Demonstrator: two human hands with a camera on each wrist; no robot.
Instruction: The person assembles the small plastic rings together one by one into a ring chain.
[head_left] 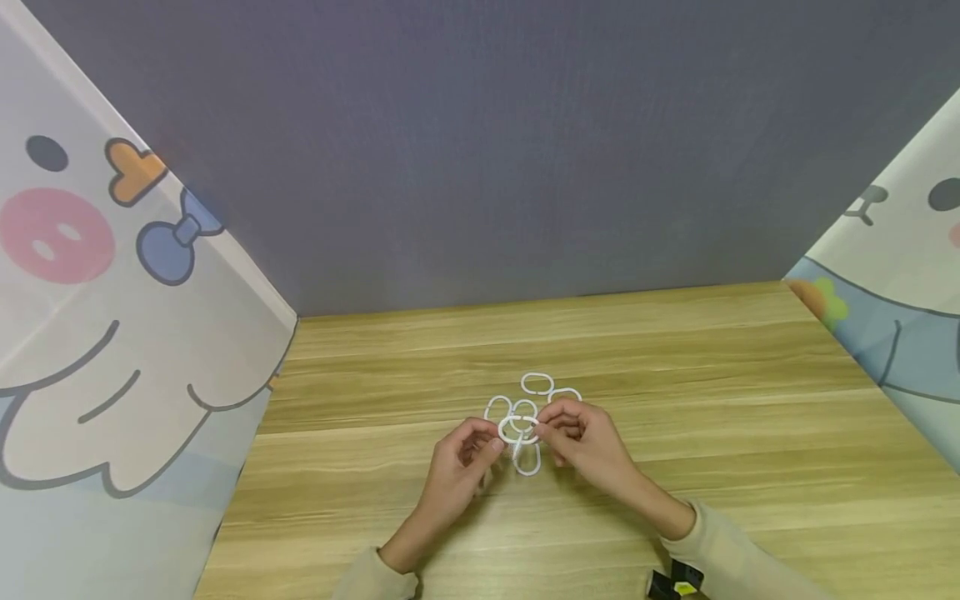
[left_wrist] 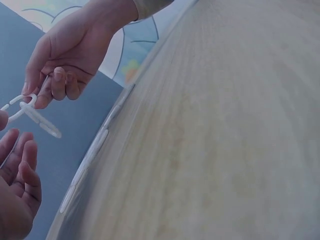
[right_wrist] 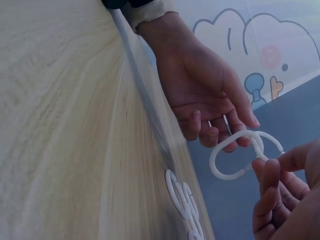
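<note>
My left hand (head_left: 453, 471) and right hand (head_left: 592, 446) face each other just above the table, pinching opposite sides of a white oval split ring (head_left: 500, 429) between thumb and fingers. A second white ring (right_wrist: 211, 162) hangs linked through the held one, with a small gap in its loop, as the right wrist view shows. Several similar white rings lie on the wood below and behind, among them a far ring (head_left: 537, 374), a left ring (head_left: 487, 408) and a near ring (head_left: 538, 462). My right fingers partly cover another ring (head_left: 564, 389).
The wooden table (head_left: 337, 500) runs back to a grey upright panel (head_left: 480, 167). Cartoon-printed panels stand at the left (head_left: 150, 333) and right (head_left: 907, 275). A black device (head_left: 662, 586) with a yellow mark sits at my right sleeve.
</note>
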